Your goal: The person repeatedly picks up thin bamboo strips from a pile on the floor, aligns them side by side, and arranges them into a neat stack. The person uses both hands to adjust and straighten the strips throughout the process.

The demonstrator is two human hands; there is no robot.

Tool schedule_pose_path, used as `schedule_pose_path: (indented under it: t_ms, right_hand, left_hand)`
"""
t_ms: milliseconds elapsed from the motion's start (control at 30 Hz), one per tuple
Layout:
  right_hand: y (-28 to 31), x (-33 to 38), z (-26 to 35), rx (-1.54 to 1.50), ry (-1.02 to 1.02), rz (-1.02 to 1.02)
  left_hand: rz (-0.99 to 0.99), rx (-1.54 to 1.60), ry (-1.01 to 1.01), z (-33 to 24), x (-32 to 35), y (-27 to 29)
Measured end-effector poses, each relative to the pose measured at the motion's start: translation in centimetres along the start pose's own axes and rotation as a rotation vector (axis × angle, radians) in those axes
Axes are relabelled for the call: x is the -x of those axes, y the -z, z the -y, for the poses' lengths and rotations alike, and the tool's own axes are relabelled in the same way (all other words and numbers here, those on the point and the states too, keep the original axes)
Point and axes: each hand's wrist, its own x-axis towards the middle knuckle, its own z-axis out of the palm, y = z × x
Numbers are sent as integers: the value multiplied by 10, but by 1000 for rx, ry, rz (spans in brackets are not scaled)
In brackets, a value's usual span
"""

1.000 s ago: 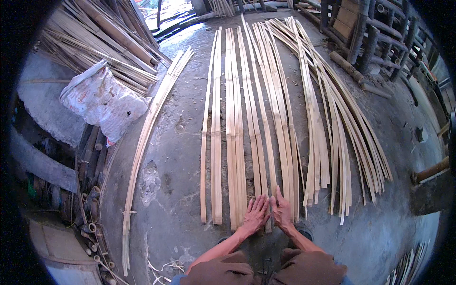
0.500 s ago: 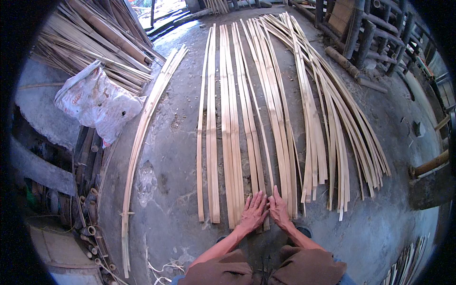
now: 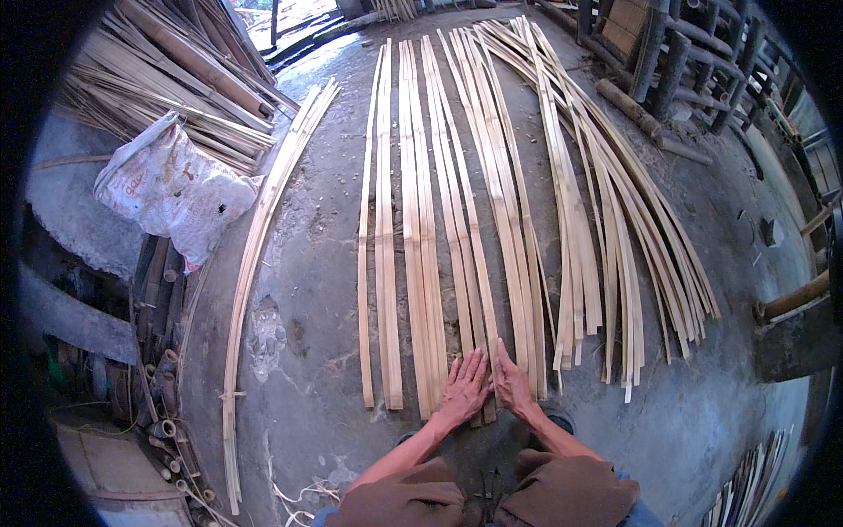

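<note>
Long pale split bamboo strips (image 3: 420, 281) lie lengthwise on the grey floor in loose rows. My left hand (image 3: 464, 386) rests palm down with its fingers stretched over the near ends of a narrow group of strips (image 3: 463, 272). Just beside it my right hand (image 3: 511, 385) stands on edge, fingers extended, against the right side of that group. Both hands are open and grip nothing; part of the strip ends is hidden under the left one. To the right of my hands lies another group of strips (image 3: 518, 299).
A fanned pile of strips (image 3: 628, 255) spreads at the right, and a separate bundle (image 3: 255, 263) lies at the left. A white sack (image 3: 176, 184) sits by stacked bamboo pieces (image 3: 202, 61). Bamboo tubes (image 3: 167, 430) lie lower left; a wooden frame (image 3: 694, 61) stands far right.
The single strip beside my right hand has shifted left against the group under my left hand. My right hand has moved slightly left with it.
</note>
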Motion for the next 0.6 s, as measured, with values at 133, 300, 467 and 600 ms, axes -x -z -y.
schedule_pose_path:
  t_ms: [133,300,467,600]
  right_hand:
    - [-2,-1,12,-57,-25,-6]
    - [-9,2,4,-62,-17,-144]
    - [-18,27,27,-147,78,-144]
    - [-25,23,29,-204,51,-113]
  left_hand:
    - [10,0,5,4,2,-1]
    - [-15,105,16,4,-3,-1]
    - [-215,351,70,16,-2,2]
    - [-259,689,363,12,-23,35]
